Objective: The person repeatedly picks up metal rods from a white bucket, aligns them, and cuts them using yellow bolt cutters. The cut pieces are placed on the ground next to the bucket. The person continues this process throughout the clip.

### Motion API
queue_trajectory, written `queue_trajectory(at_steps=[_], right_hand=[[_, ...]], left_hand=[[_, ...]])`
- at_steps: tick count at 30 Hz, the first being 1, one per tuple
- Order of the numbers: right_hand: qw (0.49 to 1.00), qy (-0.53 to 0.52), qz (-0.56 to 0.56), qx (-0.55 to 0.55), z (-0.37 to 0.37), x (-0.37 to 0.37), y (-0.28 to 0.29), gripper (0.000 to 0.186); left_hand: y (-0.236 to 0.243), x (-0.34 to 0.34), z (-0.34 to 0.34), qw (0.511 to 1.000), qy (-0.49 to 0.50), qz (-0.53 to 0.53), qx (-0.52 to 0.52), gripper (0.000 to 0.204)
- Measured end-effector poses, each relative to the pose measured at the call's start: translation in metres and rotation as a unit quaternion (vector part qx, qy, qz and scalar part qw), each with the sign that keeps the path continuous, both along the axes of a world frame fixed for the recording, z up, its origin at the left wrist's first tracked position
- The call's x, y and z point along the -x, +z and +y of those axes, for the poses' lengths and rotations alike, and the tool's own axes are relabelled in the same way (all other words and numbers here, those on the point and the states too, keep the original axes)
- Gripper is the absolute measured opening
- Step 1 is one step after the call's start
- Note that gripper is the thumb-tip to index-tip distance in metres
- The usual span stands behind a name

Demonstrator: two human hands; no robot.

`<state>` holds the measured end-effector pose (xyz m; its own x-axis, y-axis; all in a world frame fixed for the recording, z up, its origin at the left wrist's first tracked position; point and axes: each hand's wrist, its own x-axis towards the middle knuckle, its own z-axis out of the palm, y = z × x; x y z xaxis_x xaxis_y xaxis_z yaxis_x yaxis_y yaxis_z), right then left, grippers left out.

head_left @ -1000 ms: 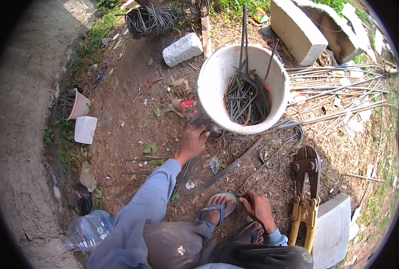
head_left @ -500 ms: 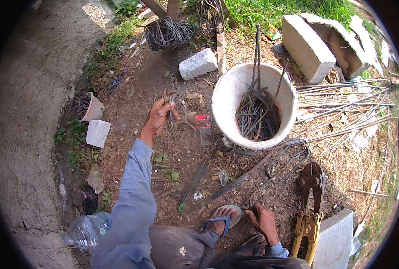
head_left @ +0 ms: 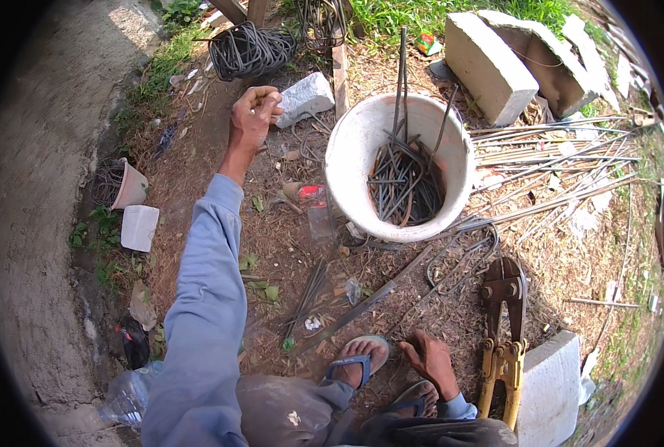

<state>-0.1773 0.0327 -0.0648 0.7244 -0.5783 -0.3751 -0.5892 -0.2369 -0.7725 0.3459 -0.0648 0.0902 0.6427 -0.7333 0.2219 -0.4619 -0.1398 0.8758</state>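
Note:
My left hand [head_left: 254, 115] is reached out far and left of centre, beside a whitish block [head_left: 306, 98]. Its fingers are curled against the thumb, and no rod shows in them. Thin bent metal rods [head_left: 311, 138] lie on the ground just right of it. My right hand [head_left: 430, 363] hangs low by my sandalled feet, fingers loosely bent and apart, holding nothing visible. Right of that hand are bolt cutters [head_left: 504, 335] with yellow handles, jaws pointing away. A white bucket [head_left: 338, 167] in the middle holds many short rods, several of them standing above its rim.
Long rods [head_left: 555, 153] lie spread right of the bucket, before concrete blocks [head_left: 488, 67]. A wire coil [head_left: 250, 51] lies far left. Along the left wall stand a small tipped bucket [head_left: 132, 188] and a plastic bottle [head_left: 127, 398]. A flat metal bar [head_left: 377, 302] crosses the ground.
My left hand has moved away from me toward the whitish block, and the bent rods it held no longer show in it. My right hand stays low. The view has shifted slightly.

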Motion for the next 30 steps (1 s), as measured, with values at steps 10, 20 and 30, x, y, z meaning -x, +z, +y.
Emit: queue_trajectory(at_steps=[10, 20, 30], right_hand=[[1.000, 0.016, 0.010, 0.000, 0.005, -0.011, 0.003, 0.027], [0.999, -0.017, 0.018, -0.022, 0.002, -0.007, 0.002, 0.030], [1.000, -0.001, -0.017, -0.016, 0.002, -0.018, -0.001, 0.030]], left_hand=[[-0.087, 0.131, -0.082, 0.811, -0.381, -0.214, -0.388, 0.027], [-0.102, 0.160, -0.090, 0.726, -0.310, -0.091, -0.607, 0.038], [-0.145, 0.145, -0.088, 0.742, -0.307, -0.097, -0.588, 0.017]])
